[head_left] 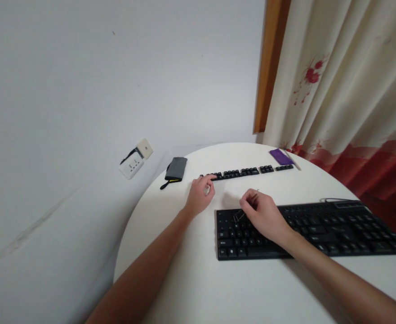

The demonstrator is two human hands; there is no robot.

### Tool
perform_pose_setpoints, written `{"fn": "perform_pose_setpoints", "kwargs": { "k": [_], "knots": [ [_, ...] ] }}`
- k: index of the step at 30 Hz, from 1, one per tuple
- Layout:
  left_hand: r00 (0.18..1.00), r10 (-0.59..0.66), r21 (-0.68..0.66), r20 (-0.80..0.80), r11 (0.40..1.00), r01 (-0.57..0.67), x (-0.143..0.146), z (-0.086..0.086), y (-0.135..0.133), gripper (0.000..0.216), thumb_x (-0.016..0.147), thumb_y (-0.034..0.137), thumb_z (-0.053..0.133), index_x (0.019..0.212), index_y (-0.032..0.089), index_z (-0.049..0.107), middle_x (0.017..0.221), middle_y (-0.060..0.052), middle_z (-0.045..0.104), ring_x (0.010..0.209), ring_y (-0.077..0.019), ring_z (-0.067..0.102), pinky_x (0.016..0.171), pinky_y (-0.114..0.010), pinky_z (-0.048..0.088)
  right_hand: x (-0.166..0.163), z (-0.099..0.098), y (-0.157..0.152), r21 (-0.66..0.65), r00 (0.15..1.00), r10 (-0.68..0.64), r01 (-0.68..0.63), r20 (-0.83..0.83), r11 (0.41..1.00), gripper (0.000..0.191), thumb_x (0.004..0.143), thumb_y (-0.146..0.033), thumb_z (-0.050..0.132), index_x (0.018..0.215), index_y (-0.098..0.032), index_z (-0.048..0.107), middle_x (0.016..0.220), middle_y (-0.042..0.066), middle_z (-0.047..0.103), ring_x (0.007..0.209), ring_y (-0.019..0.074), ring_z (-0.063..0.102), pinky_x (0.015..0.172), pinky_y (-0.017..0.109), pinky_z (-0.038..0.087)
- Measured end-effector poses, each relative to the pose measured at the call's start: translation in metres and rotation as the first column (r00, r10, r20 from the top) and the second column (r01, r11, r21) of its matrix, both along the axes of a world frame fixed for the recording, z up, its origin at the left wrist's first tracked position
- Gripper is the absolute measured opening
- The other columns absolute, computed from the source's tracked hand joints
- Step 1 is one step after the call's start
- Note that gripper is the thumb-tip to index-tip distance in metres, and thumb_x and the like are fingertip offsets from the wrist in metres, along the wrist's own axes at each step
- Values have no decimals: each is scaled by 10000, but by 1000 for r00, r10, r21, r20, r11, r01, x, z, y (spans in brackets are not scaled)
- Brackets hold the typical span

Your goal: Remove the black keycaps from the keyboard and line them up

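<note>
A black keyboard [305,252] lies on the white round table [191,288], with key positions lacking caps near its upper left corner. My right hand [263,213] is closed in a pinch around a thin wire keycap puller [239,216], whose loops hang over the keyboard's upper left keys. Farther back, black keycaps [231,174] are lined up in short groups. My left hand [200,195] reaches to the left end of this row. Its index finger is on or right by the keycaps, with thumb and index curved and a gap between them.
A grey pouch [176,168] with a black loop lies at the table's back left. Toward the back right are a purple cloth-like piece [281,157] and a thin pale stick [292,160]. A wall socket [131,165] sits left of the table; a curtain [346,90] hangs behind on the right.
</note>
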State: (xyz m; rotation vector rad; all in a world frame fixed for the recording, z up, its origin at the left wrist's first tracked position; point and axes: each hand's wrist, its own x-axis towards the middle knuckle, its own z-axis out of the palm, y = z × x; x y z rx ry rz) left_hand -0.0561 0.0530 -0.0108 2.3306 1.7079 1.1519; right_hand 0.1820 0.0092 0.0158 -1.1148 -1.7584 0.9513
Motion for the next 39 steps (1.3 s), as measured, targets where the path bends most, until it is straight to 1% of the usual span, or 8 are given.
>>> {"fn": "perform_pose_setpoints", "kwargs": {
  "k": [3,5,12,19,23,27,35,39],
  "knots": [
    [989,-124,-69,-85,991,118,8,1,-5,322,883,175,509,1183,215,619,899,-32,690,913,-205,629,913,-360,426,0,4,-5,32,993,-4,0,118,999,211,889,-303,533,697,-217,536,557,-20,549,512,151,520,541,275,381],
    [982,-159,-88,-97,985,151,9,1,-6,326,891,179,507,1196,214,615,897,-33,693,913,-208,630,903,-361,429,0,6,-8,42,984,-10,2,180,999,208,889,-290,529,691,-225,519,526,-28,530,482,151,505,518,278,352],
    [988,-141,-122,-65,984,132,6,-1,-3,322,907,179,490,1195,220,627,888,-30,688,885,-197,632,885,-344,452,-7,0,-16,75,970,-18,0,244,997,226,888,-265,516,668,-241,469,517,-27,525,477,157,508,509,274,324],
    [980,-188,-107,-64,978,181,6,-4,-3,275,902,170,502,1118,211,668,851,-25,696,866,-187,640,870,-337,467,-8,0,-20,95,946,83,-118,313,988,184,905,-254,500,723,-239,481,515,-36,516,456,149,477,511,271,301],
    [980,-195,-127,-32,974,190,6,-5,-2,275,901,180,510,1119,215,675,862,-34,712,880,-194,653,890,-354,479,-2,-3,-8,-55,974,169,-162,148,985,240,935,-303,479,707,-228,485,544,-25,563,498,147,528,537,262,376],
    [984,-179,-143,-9,974,176,7,-3,-3,277,904,184,507,1121,218,675,864,-33,710,877,-197,650,887,-355,486,-2,-9,-1,-203,975,220,-219,-15,954,264,954,-350,473,726,-219,488,522,-43,554,436,117,483,482,237,382],
    [977,-212,-76,38,974,214,9,0,-6,361,873,126,515,1210,207,619,865,-22,672,879,-178,624,901,-322,485,-3,-14,-1,-240,976,214,-217,-39,946,283,964,-360,469,723,-214,491,523,-47,567,418,100,470,476,224,375],
    [978,-208,-104,24,972,209,9,1,-6,353,881,136,512,1209,213,619,880,-27,667,901,-181,628,911,-323,486,-3,-16,0,-250,977,206,-214,-58,944,275,963,-362,474,735,-210,495,522,-47,560,414,97,463,456,217,358]
  ]
}}
